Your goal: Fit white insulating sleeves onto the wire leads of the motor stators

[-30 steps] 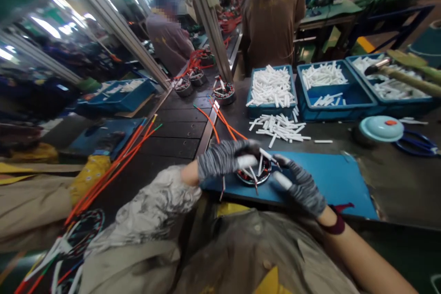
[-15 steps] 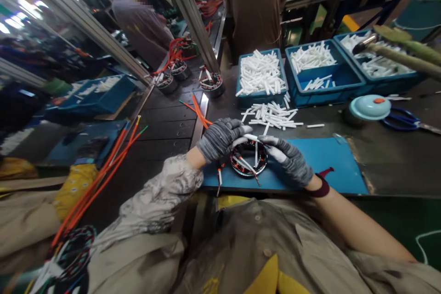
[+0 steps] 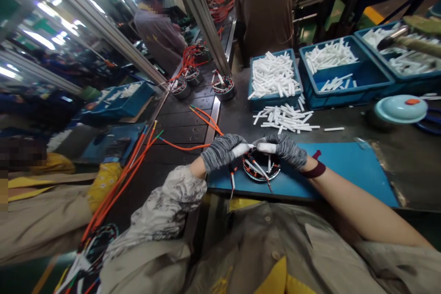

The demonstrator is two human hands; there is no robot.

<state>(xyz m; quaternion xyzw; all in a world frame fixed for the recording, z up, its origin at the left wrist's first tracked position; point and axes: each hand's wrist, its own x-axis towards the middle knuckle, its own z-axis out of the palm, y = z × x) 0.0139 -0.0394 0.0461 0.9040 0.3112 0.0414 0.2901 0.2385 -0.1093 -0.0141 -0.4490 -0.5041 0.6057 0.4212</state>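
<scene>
A round motor stator (image 3: pixel 261 170) with copper windings and several white-sleeved leads lies on a blue mat (image 3: pixel 344 170). Both my hands wear grey knit gloves with white fingertips. My left hand (image 3: pixel 223 150) and my right hand (image 3: pixel 284 149) meet fingertip to fingertip just above the stator's far rim. Each pinches the end of a thin white sleeve or lead between them. A loose lead with an orange tip (image 3: pixel 232 179) hangs off the stator's left side.
Blue bins of white sleeves (image 3: pixel 274 76) (image 3: pixel 336 66) stand behind the mat, with a loose pile of sleeves (image 3: pixel 284 119) in front. A teal lid (image 3: pixel 399 109) lies right. Orange wires (image 3: pixel 206 121) and more stators (image 3: pixel 223 88) sit on the dark conveyor. Two people stand beyond.
My hands have drawn together above the stator, fingertips now meeting on a white sleeve. The view has shifted slightly; the stator stays on the mat.
</scene>
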